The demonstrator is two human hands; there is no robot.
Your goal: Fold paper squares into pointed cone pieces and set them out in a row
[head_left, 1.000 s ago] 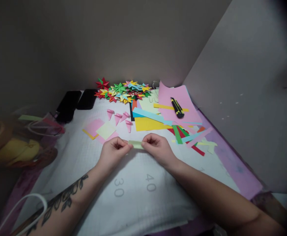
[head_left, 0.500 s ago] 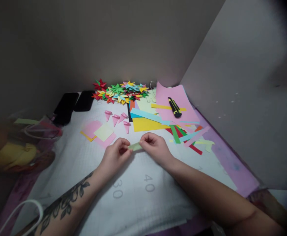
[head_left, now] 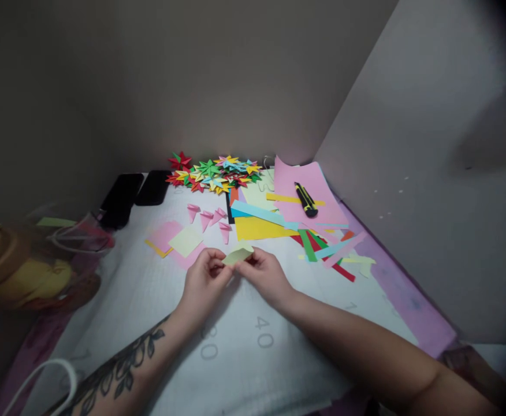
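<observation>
A small pale green piece of paper (head_left: 238,253) is held above the mat, partly folded, its upper edge curving open. My left hand (head_left: 207,274) pinches its left end. With thumb and fingers closed, my right hand (head_left: 267,274) grips its right side and lower edge. Just beyond lie several folded pink paper pieces (head_left: 207,220). Left of them, flat pink squares (head_left: 166,231) and a pale green square (head_left: 186,241) overlap on the mat. The fingertips partly hide the held paper's lower edge.
Several colourful paper stars (head_left: 212,171) are heaped by the wall. A utility knife (head_left: 306,200) rests on pink sheets (head_left: 290,173); paper strips (head_left: 328,249) spread to the right. Two black phones (head_left: 122,193) (head_left: 152,188) lie at the back left, near a clear plastic bag (head_left: 80,234).
The green paper has gone from a narrow folded strip to a wider, partly opened shape. My right hand has shifted slightly left and down, closer to my left hand. The view has tilted slightly.
</observation>
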